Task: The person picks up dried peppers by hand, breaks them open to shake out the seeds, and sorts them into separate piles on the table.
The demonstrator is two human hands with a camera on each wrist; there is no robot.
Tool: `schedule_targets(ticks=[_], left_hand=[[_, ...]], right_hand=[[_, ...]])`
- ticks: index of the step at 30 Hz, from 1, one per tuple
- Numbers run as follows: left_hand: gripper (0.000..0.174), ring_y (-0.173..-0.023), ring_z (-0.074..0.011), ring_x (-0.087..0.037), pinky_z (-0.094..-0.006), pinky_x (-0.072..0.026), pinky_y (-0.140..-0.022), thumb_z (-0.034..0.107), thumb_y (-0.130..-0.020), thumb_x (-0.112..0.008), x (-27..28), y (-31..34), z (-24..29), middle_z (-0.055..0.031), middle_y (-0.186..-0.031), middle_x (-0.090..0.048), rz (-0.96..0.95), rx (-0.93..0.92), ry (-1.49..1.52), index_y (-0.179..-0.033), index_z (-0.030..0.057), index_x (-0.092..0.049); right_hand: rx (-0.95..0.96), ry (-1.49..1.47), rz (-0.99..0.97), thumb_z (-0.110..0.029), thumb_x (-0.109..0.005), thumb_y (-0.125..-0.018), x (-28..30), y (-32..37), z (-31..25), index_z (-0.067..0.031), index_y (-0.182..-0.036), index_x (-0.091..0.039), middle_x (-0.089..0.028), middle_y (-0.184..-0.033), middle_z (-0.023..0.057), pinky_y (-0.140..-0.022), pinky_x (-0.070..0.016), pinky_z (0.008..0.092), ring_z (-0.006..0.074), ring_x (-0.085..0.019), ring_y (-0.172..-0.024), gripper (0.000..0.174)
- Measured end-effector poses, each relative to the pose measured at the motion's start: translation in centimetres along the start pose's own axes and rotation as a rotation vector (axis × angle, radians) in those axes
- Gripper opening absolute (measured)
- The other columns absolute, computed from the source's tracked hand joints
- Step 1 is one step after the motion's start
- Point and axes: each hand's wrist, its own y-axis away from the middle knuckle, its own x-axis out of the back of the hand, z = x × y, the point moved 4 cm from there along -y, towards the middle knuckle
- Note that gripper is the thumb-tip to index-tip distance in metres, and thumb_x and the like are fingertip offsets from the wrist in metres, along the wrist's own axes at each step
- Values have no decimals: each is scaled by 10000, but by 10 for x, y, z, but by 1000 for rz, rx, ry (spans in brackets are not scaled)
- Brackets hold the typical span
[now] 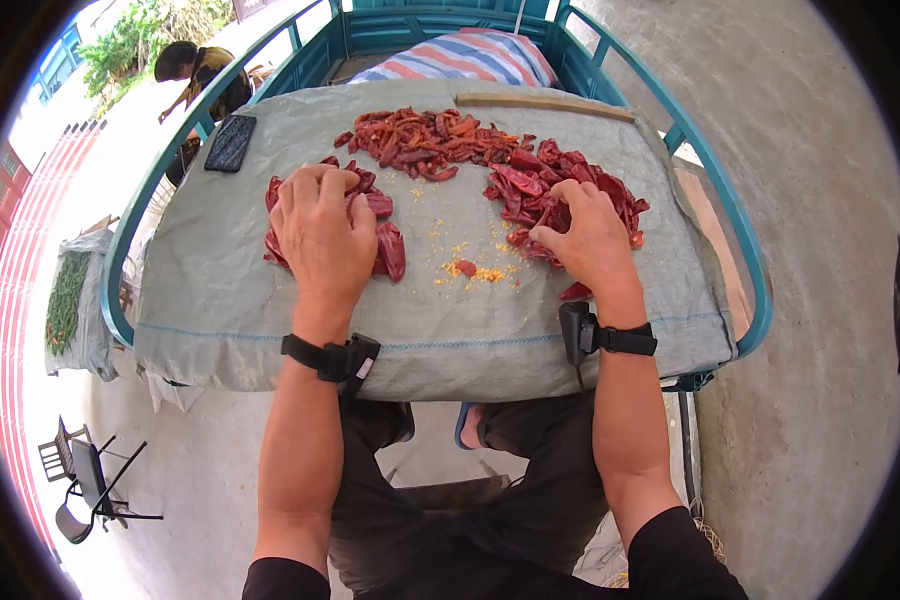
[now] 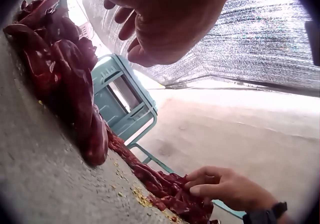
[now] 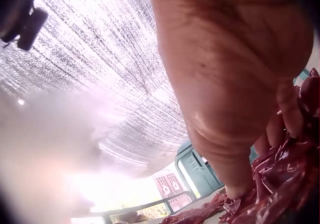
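Note:
A pile of dried red chili peppers (image 1: 392, 252) lies at the left of the cloth. Over it hovers my left hand (image 1: 322, 232), fingers loosely bent; in the left wrist view a gap shows between its fingers and the peppers. On the right, my right hand (image 1: 595, 238) rests on another pile of dark red peppers (image 1: 518, 187), thumb and fingers spread apart. The right wrist view shows its fingertips among the glossy peppers (image 3: 275, 184). Farther back lies a third pile of smaller, shrivelled peppers (image 1: 415, 142). Yellow seeds (image 1: 488, 274) are scattered between the piles.
The grey-green woven cloth (image 1: 220, 300) covers a surface within the teal rails (image 1: 745, 240) of a cart. A phone (image 1: 230, 143) lies at back left, a wooden stick (image 1: 545, 104) at the back. Behind is a striped sack (image 1: 460, 60). Another person (image 1: 220, 75) bends beyond the left rail.

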Motion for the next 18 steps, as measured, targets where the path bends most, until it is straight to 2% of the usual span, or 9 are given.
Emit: schedule_targets(ticks=[1, 4, 7, 11, 16, 18], left_hand=[[205, -1211, -316, -648, -466, -477, -1040, 92, -890, -780, -2, 1, 4, -73, -1204, -706, -2, -9, 33, -1094, 98, -759], [199, -1193, -314, -648, -465, -479, -1021, 62, -873, -786, -4, 3, 14, -66, -1171, -701, -13, -34, 108, -1065, 98, -750], [201, -1178, -310, -649, -462, -484, -993, 37, -860, -788, -6, 4, 21, -62, -1147, -700, -30, -36, 171, -1045, 100, -738], [142, -1113, -296, -664, -442, -499, -987, 39, -894, -777, -8, 8, 25, -53, -1132, -723, -59, -32, 229, -1027, 77, -745], [163, -1020, -297, -678, -430, -535, -889, 8, -893, -776, -15, 13, 32, -72, -1094, -711, -114, -36, 336, -1038, 66, -729], [179, -983, -305, -690, -422, -552, -843, 3, -894, -778, -19, 16, 36, -83, -1089, -709, -167, -19, 402, -1055, 64, -730]], right_hand=[[-82, 59, -93, -301, -990, -778, 4, -1, -8, -101, -1373, -662, -672, -1353, 150, -1054, -582, 532, 379, -620, -1324, 708], [-120, 164, -134, -303, -1005, -757, 6, 3, -15, -93, -1376, -661, -672, -1346, 165, -1068, -582, 520, 382, -626, -1316, 739], [-79, 160, -159, -293, -1012, -748, 2, 5, -16, -86, -1385, -654, -666, -1358, 179, -1078, -581, 522, 393, -622, -1330, 760], [-61, 62, -180, -265, -1006, -746, -4, 4, -16, -78, -1383, -653, -678, -1340, 174, -1079, -578, 519, 401, -641, -1313, 752], [73, -45, -286, -204, -961, -784, -22, 4, -9, -30, -1347, -656, -727, -1262, 194, -1061, -573, 508, 397, -696, -1252, 664], [71, -132, -288, -187, -959, -776, -20, 4, -11, 0, -1302, -680, -751, -1231, 214, -1045, -564, 491, 414, -715, -1198, 625]])
